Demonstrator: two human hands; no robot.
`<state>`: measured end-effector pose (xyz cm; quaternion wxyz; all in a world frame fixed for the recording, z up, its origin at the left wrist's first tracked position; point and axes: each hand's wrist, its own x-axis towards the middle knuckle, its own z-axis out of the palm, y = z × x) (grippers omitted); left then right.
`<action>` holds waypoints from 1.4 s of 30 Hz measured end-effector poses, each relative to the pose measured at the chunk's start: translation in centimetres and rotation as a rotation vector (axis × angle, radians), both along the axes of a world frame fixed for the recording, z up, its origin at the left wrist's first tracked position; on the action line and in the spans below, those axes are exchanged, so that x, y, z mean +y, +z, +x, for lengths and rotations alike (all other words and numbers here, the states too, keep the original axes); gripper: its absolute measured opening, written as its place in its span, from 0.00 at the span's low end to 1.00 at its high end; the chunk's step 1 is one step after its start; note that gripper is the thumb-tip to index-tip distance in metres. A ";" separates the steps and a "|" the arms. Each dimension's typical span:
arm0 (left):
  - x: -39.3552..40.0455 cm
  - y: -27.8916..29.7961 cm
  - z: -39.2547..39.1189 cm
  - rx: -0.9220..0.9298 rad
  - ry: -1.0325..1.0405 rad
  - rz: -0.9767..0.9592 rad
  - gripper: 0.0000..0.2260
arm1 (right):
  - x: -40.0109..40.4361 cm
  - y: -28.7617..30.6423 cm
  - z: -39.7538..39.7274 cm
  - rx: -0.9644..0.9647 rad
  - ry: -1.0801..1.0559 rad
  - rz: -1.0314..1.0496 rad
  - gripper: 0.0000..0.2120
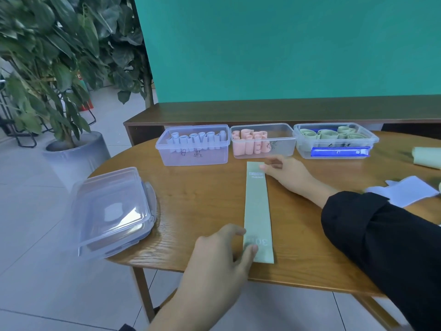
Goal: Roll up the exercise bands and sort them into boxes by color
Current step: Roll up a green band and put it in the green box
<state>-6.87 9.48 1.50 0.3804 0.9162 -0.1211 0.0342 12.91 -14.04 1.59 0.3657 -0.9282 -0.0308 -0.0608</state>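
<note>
Worktop [205, 197]: a rounded slab of brown wood with visible grain, on slim wooden legs over pale floor tiles.
Green band [257, 211]: a long, flat, pale green strip of smooth elastic, lying unrolled on the worktop and running from the near edge toward the boxes; printed marks showed at both ends.
Left hand [222, 254]: rested at the near end of the green band, fingers stretched out, with the thumb and a fingertip pressed flat on the strip; nothing was gripped.
Right hand [284, 173]: lay at the far end of the green band, fingers extended and touching the strip's right edge near its white label; it held nothing. A black sleeve [381, 247] covered the forearm.
Left box [193, 145]: clear rectangular plastic, holding upright rolls of pale blue-grey band.
Middle box [262, 140]: the same clear plastic, with pink rolls packed to its left side.
Right box [335, 140]: clear plastic, with green coils lying on their sides and a shiny blue strip along its front.
Lids [112, 211]: a stack of clear plastic lids with rounded corners at the worktop's left edge.
Loose bands: a pale green roll [427, 157] and a crumpled whitish-blue band [405, 189] at the right.
Backdrop: a flat teal panel [286, 48] and a leafy potted plant [47, 56].
</note>
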 end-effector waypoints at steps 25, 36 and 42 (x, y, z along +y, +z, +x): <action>1.5 -2.9 0.1 -0.372 -0.167 -0.007 0.04 | 1.7 -3.3 -20.2 -0.374 0.390 -0.078 0.11; 0.6 -3.6 -0.1 -0.406 -0.183 0.030 0.09 | 0.6 -2.9 -20.7 -0.430 0.422 -0.122 0.08; 0.8 -3.5 0.4 -0.437 -0.209 0.054 0.13 | 0.5 -2.5 -20.6 -0.428 0.452 -0.197 0.10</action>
